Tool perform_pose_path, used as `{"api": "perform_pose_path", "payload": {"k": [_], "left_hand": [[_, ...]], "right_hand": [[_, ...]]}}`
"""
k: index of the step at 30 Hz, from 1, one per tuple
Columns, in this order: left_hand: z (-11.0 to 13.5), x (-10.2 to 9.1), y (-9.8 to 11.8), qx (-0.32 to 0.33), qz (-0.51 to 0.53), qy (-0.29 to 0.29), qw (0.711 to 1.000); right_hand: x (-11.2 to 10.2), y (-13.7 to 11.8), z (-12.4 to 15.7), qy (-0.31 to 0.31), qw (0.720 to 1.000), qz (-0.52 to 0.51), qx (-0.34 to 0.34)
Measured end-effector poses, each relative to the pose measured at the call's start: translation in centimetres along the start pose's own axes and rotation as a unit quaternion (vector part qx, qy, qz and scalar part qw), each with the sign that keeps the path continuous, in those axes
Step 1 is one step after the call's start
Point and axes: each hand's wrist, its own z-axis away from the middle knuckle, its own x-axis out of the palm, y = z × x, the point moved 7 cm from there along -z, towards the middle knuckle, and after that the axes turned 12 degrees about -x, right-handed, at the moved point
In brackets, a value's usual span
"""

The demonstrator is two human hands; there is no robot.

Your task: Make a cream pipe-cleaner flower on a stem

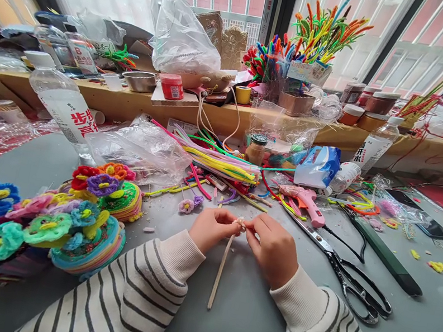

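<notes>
Over the middle of the grey table, my left hand [214,227] and my right hand [273,247] meet with their fingertips pinched together. Between them is a pale, whitish pipe cleaner [221,273], whose straight end hangs down toward me. Its upper part looks bent or bunched at the fingertips, partly hidden by them. Left of my hands stand pipe-cleaner flower pots [83,245] in many colours. A small pink flower [186,206] lies just beyond my left hand. Large black-handled scissors [349,278] rest to the right of my right hand.
A pink glue gun [304,202] with a cord and a dark green cutter-like tool [389,256] lie at right. Behind my hands are a bundle of coloured pipe cleaners [221,165], a brown jar [255,150] and plastic bags [143,150]. A leaning water bottle [64,105] stands at left.
</notes>
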Motion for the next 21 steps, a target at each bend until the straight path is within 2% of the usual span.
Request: {"api": "perform_pose_path", "payload": {"k": [3,5,6,8,10,11,12,14,15,17,21], "left_hand": [[0.1,0.3,0.5,-0.001,0.066,-0.040,0.997],[0.1,0.7,0.4,-0.035,0.112,-0.096,0.988],[0.1,0.9,0.3,-0.058,0.131,-0.124,0.982],[0.2,1.0,0.2,-0.080,0.157,-0.156,0.972],[0.2,1.0,0.2,-0.073,0.153,-0.160,0.972],[0.2,1.0,0.3,-0.059,0.140,-0.154,0.976],[0.1,1.1,0.4,-0.040,0.123,-0.147,0.981],[0.2,1.2,0.8,0.011,0.087,-0.128,0.988],[0.3,1.3,1.0,0.032,0.073,-0.126,0.989],[0.3,1.0,1.3,0.066,0.045,-0.083,0.993],[0.4,0.3,1.3,0.066,-0.002,-0.020,0.998]], "right_hand": [[-0.3,1.1,0.0,0.034,0.993,-0.090,0.063],[-0.2,2.6,0.3,0.057,0.964,-0.210,0.153],[0.1,3.3,0.6,0.065,0.936,-0.281,0.202],[0.9,4.2,1.1,0.078,0.859,-0.419,0.283],[1.7,4.5,1.6,0.092,0.789,-0.509,0.332],[1.9,4.5,1.7,0.097,0.769,-0.530,0.345],[2.1,4.4,1.8,0.099,0.761,-0.536,0.350],[2.2,4.2,1.8,0.094,0.780,-0.516,0.341],[2.2,4.1,1.7,0.087,0.800,-0.495,0.327],[2.2,3.6,1.4,0.067,0.843,-0.447,0.293],[1.4,2.9,0.8,0.054,0.909,-0.347,0.223]]}}
